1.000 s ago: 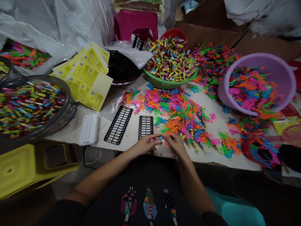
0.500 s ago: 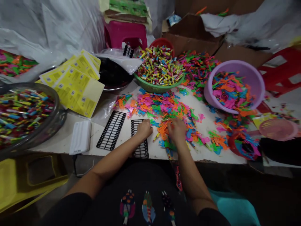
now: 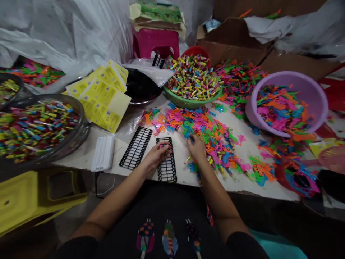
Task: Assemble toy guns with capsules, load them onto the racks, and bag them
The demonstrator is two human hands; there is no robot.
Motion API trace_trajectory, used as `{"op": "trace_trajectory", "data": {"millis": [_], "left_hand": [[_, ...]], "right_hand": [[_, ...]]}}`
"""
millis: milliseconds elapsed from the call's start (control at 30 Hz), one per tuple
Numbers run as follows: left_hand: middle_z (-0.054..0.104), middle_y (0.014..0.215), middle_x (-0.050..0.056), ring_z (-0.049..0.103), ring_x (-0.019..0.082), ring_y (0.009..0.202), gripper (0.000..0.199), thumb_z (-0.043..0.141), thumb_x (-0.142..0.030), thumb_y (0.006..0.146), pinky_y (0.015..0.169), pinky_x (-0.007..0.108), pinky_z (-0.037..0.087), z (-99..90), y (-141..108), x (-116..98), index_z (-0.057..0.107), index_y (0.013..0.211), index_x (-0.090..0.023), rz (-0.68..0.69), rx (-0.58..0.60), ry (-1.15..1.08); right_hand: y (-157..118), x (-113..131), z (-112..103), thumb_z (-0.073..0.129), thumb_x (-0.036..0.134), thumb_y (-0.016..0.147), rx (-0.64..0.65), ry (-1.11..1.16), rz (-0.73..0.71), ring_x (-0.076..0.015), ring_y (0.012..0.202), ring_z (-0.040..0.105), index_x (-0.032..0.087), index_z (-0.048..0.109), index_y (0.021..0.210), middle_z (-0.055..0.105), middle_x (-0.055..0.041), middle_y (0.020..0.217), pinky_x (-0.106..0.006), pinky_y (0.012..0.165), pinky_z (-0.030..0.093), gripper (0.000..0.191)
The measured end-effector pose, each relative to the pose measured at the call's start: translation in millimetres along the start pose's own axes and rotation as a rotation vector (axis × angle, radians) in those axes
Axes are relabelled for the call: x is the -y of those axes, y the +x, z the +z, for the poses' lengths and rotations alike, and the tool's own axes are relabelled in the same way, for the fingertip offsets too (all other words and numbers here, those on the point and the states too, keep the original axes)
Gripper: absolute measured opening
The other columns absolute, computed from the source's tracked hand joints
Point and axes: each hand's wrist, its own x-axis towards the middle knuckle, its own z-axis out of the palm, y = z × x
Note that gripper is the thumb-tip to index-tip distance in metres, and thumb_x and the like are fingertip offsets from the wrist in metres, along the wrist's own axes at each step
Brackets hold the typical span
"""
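My left hand [image 3: 157,155] is over the upper part of a black grid rack [image 3: 167,169], fingers curled round a small pink piece. A second black rack [image 3: 135,147] lies to its left. My right hand [image 3: 196,146] is at the near left edge of a loose pile of coloured plastic pieces [image 3: 215,138], its fingers bent together; whatever is between them is too small to name. Small striped tubes [image 3: 222,171] lie among the pieces to the right of that hand.
A green basin [image 3: 188,103] of small tubes stands behind the pile, a purple basin [image 3: 296,81] of pieces at right. On the left are a dark basin [image 3: 83,122], yellow sheets [image 3: 104,104] and a white power bank [image 3: 103,153].
The view has shifted, so the scene sits further right. My left hand has turned, showing a pink piece in its fingers. My right hand has moved left, to the pile's edge.
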Motion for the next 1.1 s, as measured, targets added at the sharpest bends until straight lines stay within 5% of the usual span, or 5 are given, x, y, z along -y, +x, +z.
{"op": "trace_trajectory", "data": {"millis": [100, 233, 633, 833, 1100], "left_hand": [[0.059, 0.078, 0.0, 0.058, 0.007, 0.059, 0.037, 0.07, -0.029, 0.063, 0.052, 0.018, 0.045, 9.9, -3.2, 3.7, 0.053, 0.095, -0.018, -0.019, 0.022, -0.021], [0.059, 0.083, 0.001, 0.057, 0.006, 0.061, 0.038, 0.07, -0.032, 0.062, 0.045, 0.013, 0.039, 23.1, -4.3, 8.1, 0.055, 0.093, -0.017, 0.014, 0.117, -0.043], [0.058, 0.071, -0.001, 0.05, 0.004, 0.049, 0.034, 0.068, -0.038, 0.064, 0.035, 0.012, 0.03, 23.1, -11.7, 10.2, 0.052, 0.084, -0.015, 0.0, 0.197, -0.106], [0.056, 0.064, -0.002, 0.04, 0.002, 0.04, 0.034, 0.065, -0.04, 0.065, 0.032, 0.012, 0.021, 22.6, -14.8, 10.0, 0.054, 0.084, -0.013, 0.077, 0.198, 0.126], [0.062, 0.079, 0.004, 0.057, 0.013, 0.062, 0.037, 0.049, -0.038, 0.078, 0.049, 0.021, 0.043, 27.0, -5.2, 10.7, 0.055, 0.107, -0.015, 0.202, 0.14, 0.587]], "right_hand": [[-20.0, 10.2, -2.5, 0.04, 0.033, 0.079, -0.084, 0.378, 0.062, -0.0139, 0.068, 0.054, 0.018, 0.049, 0.08, 0.057, -0.0024, 0.073, -0.026, 0.065, 0.042, 0.017], [-50.5, 30.3, -7.0, 0.039, 0.037, 0.081, 0.039, 0.649, 0.123, -0.0086, 0.048, 0.045, 0.021, 0.04, 0.081, 0.046, 0.0063, 0.056, -0.02, 0.049, 0.037, 0.017], [-67.9, 51.4, -19.3, 0.038, 0.038, 0.083, 0.119, 0.616, 0.149, -0.0085, 0.041, 0.037, 0.021, 0.04, 0.085, 0.042, 0.0078, 0.048, -0.02, 0.042, 0.029, 0.017], [-71.3, 48.0, -24.3, 0.038, 0.035, 0.082, 0.183, 0.455, 0.065, -0.0117, 0.05, 0.047, 0.022, 0.041, 0.082, 0.048, 0.0042, 0.056, -0.023, 0.05, 0.033, 0.014], [-61.2, 18.5, -37.1, 0.038, 0.043, 0.08, 0.223, 0.436, 0.162, -0.012, 0.052, 0.048, 0.02, 0.049, 0.086, 0.054, 0.0024, 0.061, -0.023, 0.051, 0.037, 0.026]]}}
